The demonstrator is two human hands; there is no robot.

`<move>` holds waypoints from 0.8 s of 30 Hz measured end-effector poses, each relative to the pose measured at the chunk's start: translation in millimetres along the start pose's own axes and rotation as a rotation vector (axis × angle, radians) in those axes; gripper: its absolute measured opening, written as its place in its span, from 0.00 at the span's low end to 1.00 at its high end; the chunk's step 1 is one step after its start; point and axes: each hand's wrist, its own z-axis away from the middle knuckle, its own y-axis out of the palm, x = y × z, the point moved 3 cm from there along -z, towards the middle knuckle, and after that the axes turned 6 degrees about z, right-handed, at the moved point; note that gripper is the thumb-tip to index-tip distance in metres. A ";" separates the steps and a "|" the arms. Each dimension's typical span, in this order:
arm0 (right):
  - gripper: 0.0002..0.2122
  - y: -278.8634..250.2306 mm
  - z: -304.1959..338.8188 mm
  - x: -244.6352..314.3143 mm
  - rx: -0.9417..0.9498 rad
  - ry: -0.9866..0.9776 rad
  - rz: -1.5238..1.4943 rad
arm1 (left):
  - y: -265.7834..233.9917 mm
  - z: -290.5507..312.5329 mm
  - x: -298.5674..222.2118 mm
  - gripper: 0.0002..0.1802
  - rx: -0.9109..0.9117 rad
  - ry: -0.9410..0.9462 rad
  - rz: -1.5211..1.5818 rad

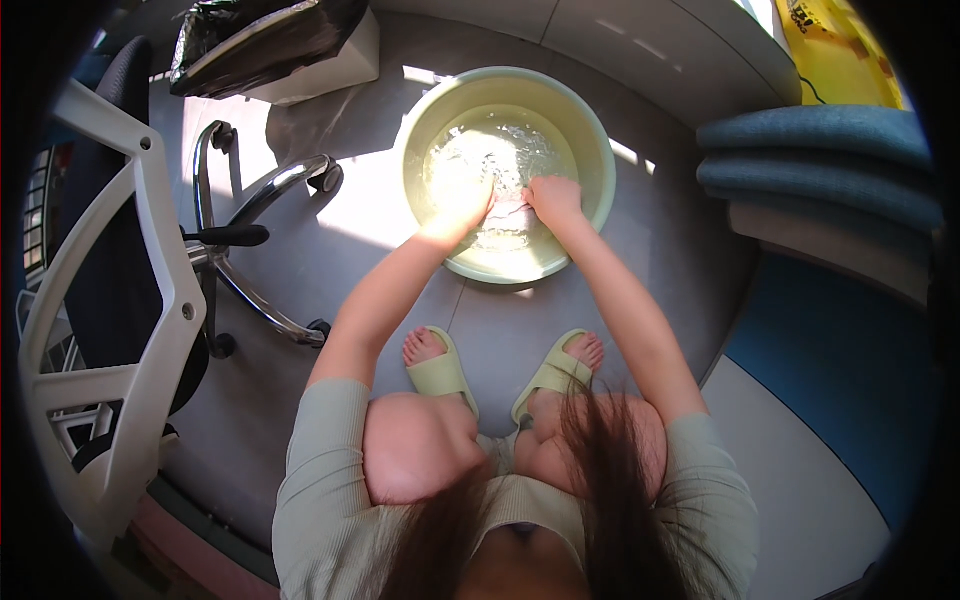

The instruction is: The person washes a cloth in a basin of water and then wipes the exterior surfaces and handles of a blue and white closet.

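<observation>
A light green round basin (598,150) holding water stands on the floor ahead of me. Both my hands are over its near half, close together. Between them, at the water's surface, is a small pale pinkish piece of cloth (512,213), partly lost in the glare. My right hand (554,197) is curled closed on the cloth's right end. My left hand (468,206) grips it from the left, its fingers washed out by sunlight. Ripples and bright reflections cover the water around the cloth.
An office chair (160,230) with a chrome wheeled base (265,300) stands at the left. A bin with a black liner (270,50) is at the back left. Folded blue cushions (815,160) lie at the right. My green slippers (440,374) are near the basin.
</observation>
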 end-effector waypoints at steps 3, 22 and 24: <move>0.09 -6.0 9.3 5.0 -0.195 0.012 0.000 | -10.7 8.2 -11.9 0.14 -0.333 0.150 -0.035; 0.03 -21.7 14.4 -24.6 0.311 -0.194 -0.370 | -20.0 1.0 35.9 0.13 0.693 -0.265 1.089; 0.07 -26.6 12.0 -21.7 0.510 -0.307 -0.663 | -20.8 -1.4 40.8 0.12 0.524 -0.210 1.203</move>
